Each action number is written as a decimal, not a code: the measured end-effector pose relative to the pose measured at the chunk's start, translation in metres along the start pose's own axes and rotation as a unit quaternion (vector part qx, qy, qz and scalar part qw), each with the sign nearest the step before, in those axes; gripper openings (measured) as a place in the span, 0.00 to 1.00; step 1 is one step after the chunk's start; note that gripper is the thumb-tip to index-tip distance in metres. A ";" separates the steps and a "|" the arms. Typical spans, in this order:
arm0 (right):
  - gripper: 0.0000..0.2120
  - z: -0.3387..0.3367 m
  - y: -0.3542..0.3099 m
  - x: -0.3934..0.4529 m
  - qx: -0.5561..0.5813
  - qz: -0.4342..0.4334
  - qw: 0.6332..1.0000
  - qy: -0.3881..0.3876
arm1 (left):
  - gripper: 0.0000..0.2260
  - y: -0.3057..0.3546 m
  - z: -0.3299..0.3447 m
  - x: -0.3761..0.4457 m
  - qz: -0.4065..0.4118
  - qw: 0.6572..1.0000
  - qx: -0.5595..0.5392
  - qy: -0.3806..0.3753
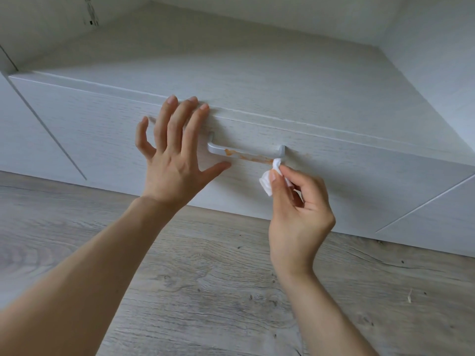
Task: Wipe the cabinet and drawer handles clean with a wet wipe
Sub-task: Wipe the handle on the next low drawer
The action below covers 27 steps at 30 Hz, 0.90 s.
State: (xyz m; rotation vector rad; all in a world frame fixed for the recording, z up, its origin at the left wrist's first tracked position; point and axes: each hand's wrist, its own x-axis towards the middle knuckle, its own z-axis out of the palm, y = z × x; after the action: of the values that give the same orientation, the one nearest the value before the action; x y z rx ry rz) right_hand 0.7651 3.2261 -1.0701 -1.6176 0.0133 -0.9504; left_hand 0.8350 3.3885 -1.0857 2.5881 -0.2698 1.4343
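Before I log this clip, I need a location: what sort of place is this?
Probably a room at home with built-in furniture: a low white wood-grain drawer front, its stained metal handle, and grey wood-look flooring.

The right hand (299,206) covers most of the wet wipe (270,179), so only a small white bunch shows. The wipe hides the right end of the drawer handle (244,151). Both arms are cut off at the picture's 6 o'clock edge. The drawer front (102,124) runs off at 3 o'clock.

One drawer (334,160) carries one handle (218,149); one wet wipe (270,176) and two hands, left (177,160) and right (300,211), show.
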 end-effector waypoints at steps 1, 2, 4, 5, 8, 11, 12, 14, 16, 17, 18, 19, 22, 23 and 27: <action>0.11 0.000 0.000 0.000 0.001 -0.011 1.000 0.001 | 0.39 0.000 0.000 0.000 0.000 1.000 0.000 0.000; 0.11 0.000 0.000 0.000 0.003 -0.015 1.000 0.004 | 0.39 0.000 0.000 0.000 0.000 1.000 -0.001 -0.001; 0.10 0.005 0.000 0.002 0.013 -0.014 1.000 0.006 | 0.39 0.002 0.000 0.000 -0.004 1.000 -0.004 -0.004; 0.10 0.008 -0.001 0.002 0.014 -0.020 1.000 -0.002 | 0.38 0.003 0.000 -0.001 -0.007 1.000 -0.005 -0.003; 0.09 0.018 -0.007 0.001 0.023 -0.042 0.998 -0.036 | 0.38 0.002 0.001 -0.001 -0.007 1.000 -0.003 0.001; 0.12 0.016 -0.006 0.005 0.031 -0.023 0.999 0.032 | 0.38 -0.001 0.000 0.000 0.000 1.000 0.001 0.000; 0.13 0.015 -0.005 0.006 0.027 -0.018 0.999 0.042 | 0.38 -0.002 0.000 0.000 0.003 1.000 0.004 -0.002; 0.14 0.012 -0.006 0.009 0.016 -0.020 0.999 0.024 | 0.38 -0.004 -0.001 0.000 0.009 1.000 0.012 -0.003; 0.14 0.005 -0.006 0.013 0.008 -0.019 1.000 0.002 | 0.38 -0.003 -0.001 0.000 0.009 1.000 0.013 -0.001; 0.13 0.002 -0.005 0.015 0.008 -0.013 1.000 0.001 | 0.38 -0.003 -0.001 0.001 0.008 1.000 0.012 0.001; 0.13 -0.001 -0.003 0.016 0.010 -0.002 1.000 0.003 | 0.38 -0.003 -0.001 0.001 0.007 1.000 0.012 0.002; 0.13 -0.004 -0.001 0.017 0.014 0.012 1.000 0.004 | 0.37 -0.002 -0.002 0.000 0.005 1.000 0.012 0.002; 0.13 -0.004 -0.001 0.015 0.011 0.019 1.000 0.003 | 0.37 -0.002 -0.001 0.000 0.004 1.000 0.013 0.001; 0.13 -0.003 -0.003 0.014 0.008 0.010 1.000 0.003 | 0.37 -0.001 0.000 0.000 0.004 1.000 0.012 0.000; 0.11 0.004 -0.008 0.014 0.018 -0.012 1.000 -0.008 | 0.38 -0.003 0.001 0.000 0.005 1.000 0.013 0.004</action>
State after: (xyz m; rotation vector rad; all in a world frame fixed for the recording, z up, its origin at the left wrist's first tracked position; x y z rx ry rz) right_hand 0.7724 3.2250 -1.0553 -1.5965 -0.0338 -0.9499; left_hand 0.8364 3.3911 -1.0862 2.6050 -0.2642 1.4606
